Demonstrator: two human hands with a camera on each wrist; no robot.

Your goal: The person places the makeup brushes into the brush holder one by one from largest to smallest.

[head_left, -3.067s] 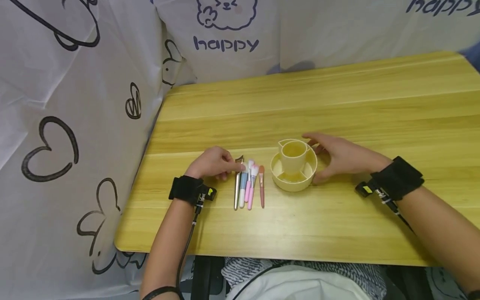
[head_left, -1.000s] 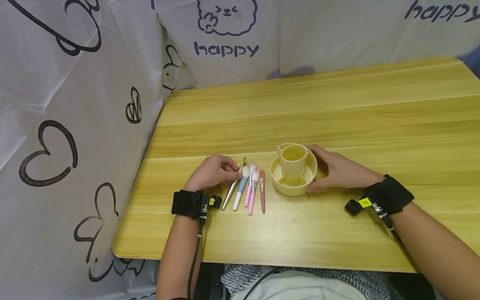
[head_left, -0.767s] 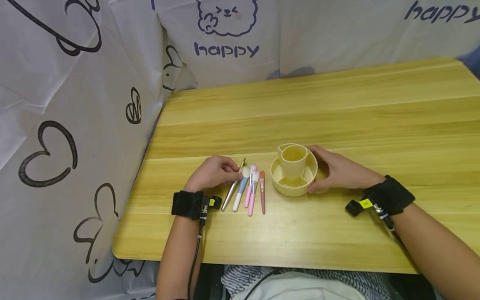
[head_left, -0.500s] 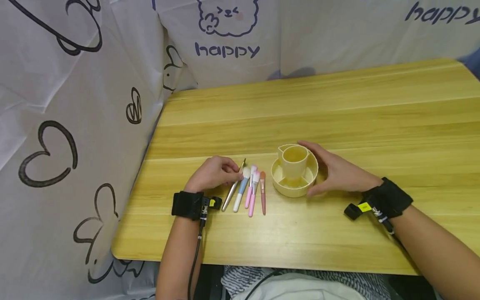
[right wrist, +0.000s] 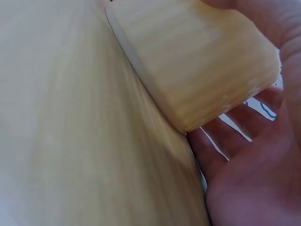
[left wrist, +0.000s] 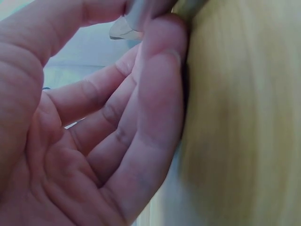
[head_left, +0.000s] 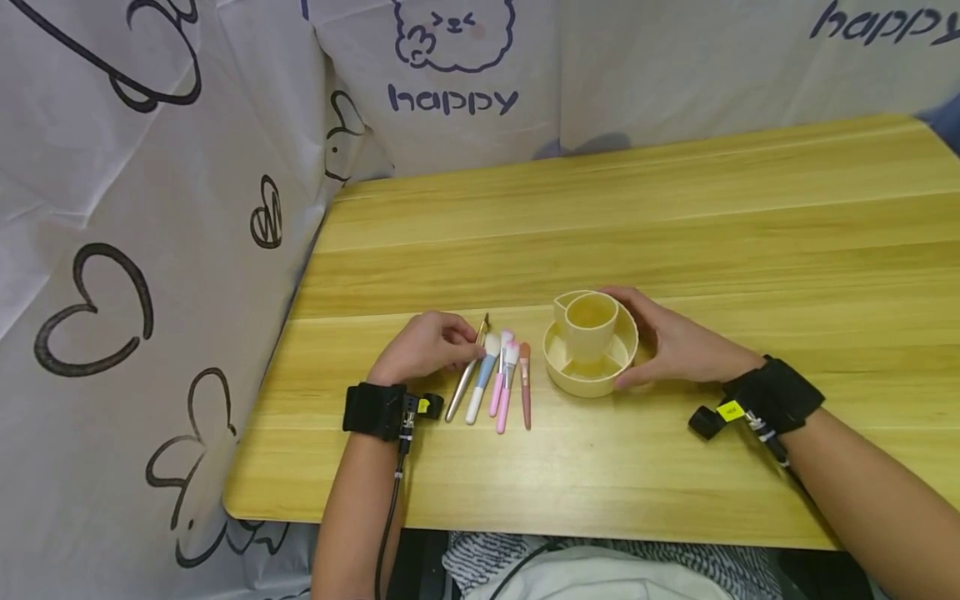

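Observation:
My left hand (head_left: pixel 427 343) pinches a metallic-handled makeup brush (head_left: pixel 461 392) between thumb and fingertips, low over the table. In the left wrist view only a bit of its shiny handle (left wrist: pixel 146 12) shows. Beside it lie a blue-and-white brush (head_left: pixel 476 404), two pink brushes (head_left: pixel 503 410) and a dusty-pink brush (head_left: pixel 527 400) with an orange head. To their right stands a round cream-yellow brush holder (head_left: pixel 576 385) with a raised central cup and dividers. My right hand (head_left: pixel 675 337) grips its right side, thumb in front and fingers behind; the right wrist view shows its smooth wall (right wrist: pixel 197 61).
The wood-grain table (head_left: pixel 675 217) extends far behind and to the right. White printed cloth (head_left: pixel 202 292) hangs along its left and back edges. Black straps (head_left: pixel 375 410) with cameras and cables circle both wrists.
Since the earliest frame, the metallic brush has tilted and its lower end has swung left, away from the others. My right hand has closed in on the holder, which has lately turned slightly.

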